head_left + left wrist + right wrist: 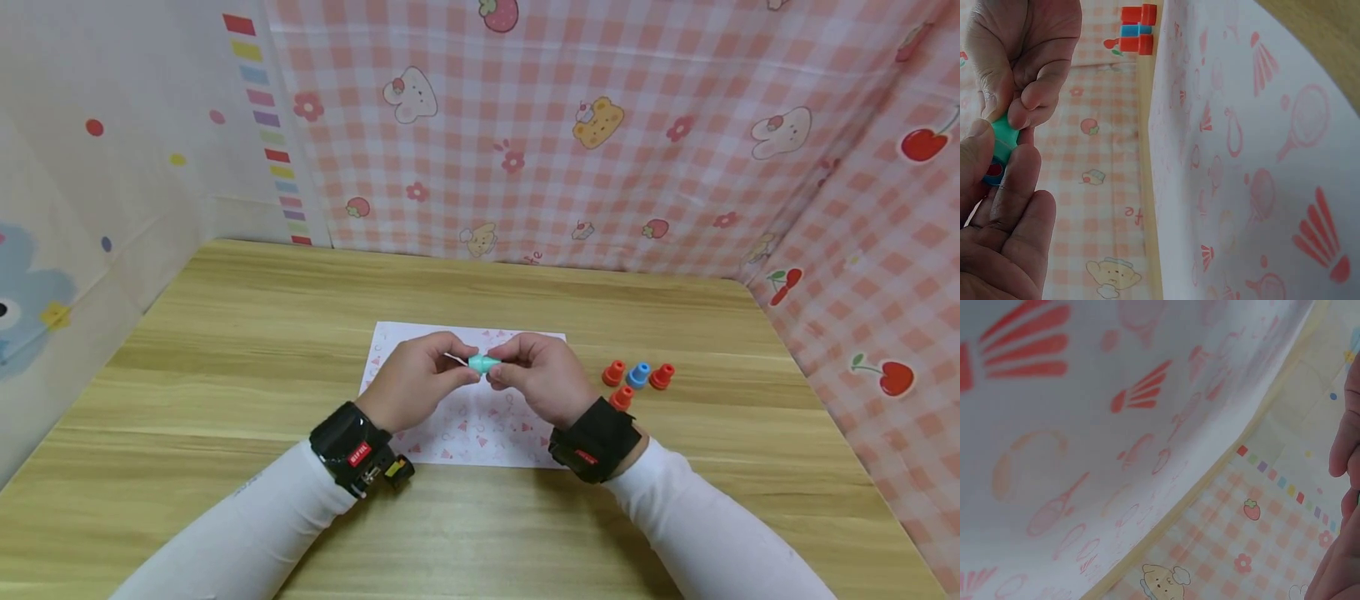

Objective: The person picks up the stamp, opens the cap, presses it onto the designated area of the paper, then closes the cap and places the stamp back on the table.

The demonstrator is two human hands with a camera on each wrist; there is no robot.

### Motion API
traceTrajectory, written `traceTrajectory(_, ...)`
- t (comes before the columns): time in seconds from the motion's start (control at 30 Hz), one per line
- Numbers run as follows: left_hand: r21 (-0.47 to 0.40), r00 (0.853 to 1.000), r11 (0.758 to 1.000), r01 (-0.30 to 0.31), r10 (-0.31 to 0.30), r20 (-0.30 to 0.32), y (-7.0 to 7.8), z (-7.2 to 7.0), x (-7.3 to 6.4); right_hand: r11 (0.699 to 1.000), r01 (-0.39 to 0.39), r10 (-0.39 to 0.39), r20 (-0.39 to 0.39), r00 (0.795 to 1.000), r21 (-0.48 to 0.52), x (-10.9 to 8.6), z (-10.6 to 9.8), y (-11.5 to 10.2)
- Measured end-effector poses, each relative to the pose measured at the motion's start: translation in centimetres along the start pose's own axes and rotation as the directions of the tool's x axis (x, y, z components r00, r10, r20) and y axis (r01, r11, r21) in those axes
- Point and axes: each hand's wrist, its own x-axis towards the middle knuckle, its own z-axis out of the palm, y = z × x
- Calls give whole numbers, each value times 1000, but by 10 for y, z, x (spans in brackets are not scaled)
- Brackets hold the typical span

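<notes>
Both hands meet over a white sheet of paper (468, 429) covered in red and pink shuttlecock and racket prints. Between them is a small green stamp (481, 363). My left hand (416, 379) pinches its wider end between thumb and fingers, and my right hand (546, 375) pinches the narrow end. In the left wrist view the green stamp (1005, 140) shows a blue rim with red inside at its lower end. The right wrist view catches only the edge of a hand (1347, 437), with the stamp almost wholly hidden.
Right of the paper, red stamps (613, 372) and a blue stamp (638, 375) stand in a small group on the wooden table (480, 533). A pink checked cloth (525, 100) hangs behind the table's far edge.
</notes>
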Motion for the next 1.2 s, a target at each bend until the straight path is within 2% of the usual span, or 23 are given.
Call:
traceTrajectory(0.23,21,999,1000,3,-5,52,4,-4,0,995,59,-61,-25,998,-87,-5,0,-3)
traceTrajectory(0.47,179,994,984,-6,-14,113,4,-15,-2,986,124,-133,-72,988,-113,-16,-22,-9)
traceTrajectory(0.67,323,995,946,-20,-12,97,-3,-25,-5,985,104,-123,-141,982,-136,-24,-52,-15)
traceTrajectory(0.8,384,995,923,-26,-13,97,-6,-30,-7,977,87,-124,-187,974,-196,-30,-70,-12)
traceTrajectory(1.0,446,993,894,-36,-17,113,-12,-38,-11,949,63,-136,-221,966,-309,-41,-97,-7)
traceTrajectory(1.2,478,992,878,-20,-42,118,-14,-46,-15,897,-2,-119,-245,962,-442,-50,-125,1)
